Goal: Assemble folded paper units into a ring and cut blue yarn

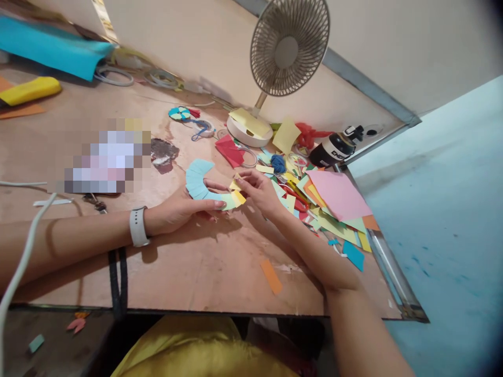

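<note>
A curved chain of overlapping paper pieces [196, 182], light blue running into pale green and yellow, is held above the table. My left hand [183, 209] grips its lower side, thumb on top and fingers beneath. At the chain's yellow end, my right hand [257, 188] pinches a small yellow paper piece [234, 184] between thumb and fingertips. Whether that piece touches the chain cannot be made out. Just beyond the right hand lie a red paper piece [229, 151] and a heap of coloured paper scraps [291, 201].
A fan [288, 50] stands at the back, with a black bottle [334, 149] to its right. Pink paper [340, 193] tops the pile at right. An orange strip [271, 277] lies near the front edge. A white cable [29, 246] crosses the left side.
</note>
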Tool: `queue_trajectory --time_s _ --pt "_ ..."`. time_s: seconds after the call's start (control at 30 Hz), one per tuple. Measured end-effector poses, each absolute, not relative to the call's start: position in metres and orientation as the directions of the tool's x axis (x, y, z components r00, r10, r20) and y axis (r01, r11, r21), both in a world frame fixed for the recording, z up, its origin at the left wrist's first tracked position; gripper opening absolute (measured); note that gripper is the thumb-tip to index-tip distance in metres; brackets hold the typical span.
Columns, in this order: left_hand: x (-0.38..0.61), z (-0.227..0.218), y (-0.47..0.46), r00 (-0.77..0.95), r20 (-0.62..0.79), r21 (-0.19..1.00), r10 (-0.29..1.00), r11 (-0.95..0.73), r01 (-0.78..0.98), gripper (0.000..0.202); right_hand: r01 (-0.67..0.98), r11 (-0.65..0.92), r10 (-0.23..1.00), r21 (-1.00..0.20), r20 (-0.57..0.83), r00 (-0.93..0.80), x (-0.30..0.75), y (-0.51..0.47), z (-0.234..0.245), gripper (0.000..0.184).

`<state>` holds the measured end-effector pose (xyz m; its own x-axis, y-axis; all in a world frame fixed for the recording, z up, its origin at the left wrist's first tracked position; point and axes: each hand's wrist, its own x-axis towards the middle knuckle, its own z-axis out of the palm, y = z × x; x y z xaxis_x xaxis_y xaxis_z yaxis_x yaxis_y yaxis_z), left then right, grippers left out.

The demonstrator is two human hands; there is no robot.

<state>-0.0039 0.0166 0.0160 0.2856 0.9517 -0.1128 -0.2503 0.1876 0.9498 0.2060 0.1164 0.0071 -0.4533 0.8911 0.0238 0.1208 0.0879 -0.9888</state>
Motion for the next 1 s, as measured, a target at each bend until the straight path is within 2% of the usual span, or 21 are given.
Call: queue_trajectory --time_s 0.2,0.4,0.57,0.63,0.77,1.0 --pt "-0.003 0.019 0.018 0.255 -0.132 0.961 0.958 0.187 -0.204 0.035 -0.022 -0.147 0.897 -0.989 -0.124 -0.425 0.212 0.097 0.014 0.049" --pt "-0.003 0.020 0.017 0.178 -0.147 0.974 0.973 0.174 -0.146 0.038 -0.126 -0.281 0.871 -0.951 -0.197 -0.450 0.214 0.103 0.020 0.044" --pt "-0.004 0.016 0.018 0.144 -0.153 0.969 0.978 0.177 -0.174 0.055 -0.142 -0.207 0.893 -0.968 -0.127 -0.433 0.214 0.104 0.019 0.046" --pt "-0.004 0.013 0.019 0.137 -0.144 0.956 0.980 0.173 -0.238 0.049 -0.151 -0.191 0.893 -0.970 -0.108 -0.437 0.214 0.103 0.019 0.049" --pt "-0.004 0.004 0.021 0.129 -0.119 0.942 0.984 0.154 -0.298 0.027 -0.159 -0.147 0.899 -0.976 -0.064 -0.434 0.212 0.095 0.022 0.044" --pt "-0.005 0.002 0.020 0.179 -0.117 0.913 0.977 0.176 -0.368 0.025 -0.114 -0.086 0.878 -0.990 -0.022 -0.477 0.211 0.081 0.028 0.040"
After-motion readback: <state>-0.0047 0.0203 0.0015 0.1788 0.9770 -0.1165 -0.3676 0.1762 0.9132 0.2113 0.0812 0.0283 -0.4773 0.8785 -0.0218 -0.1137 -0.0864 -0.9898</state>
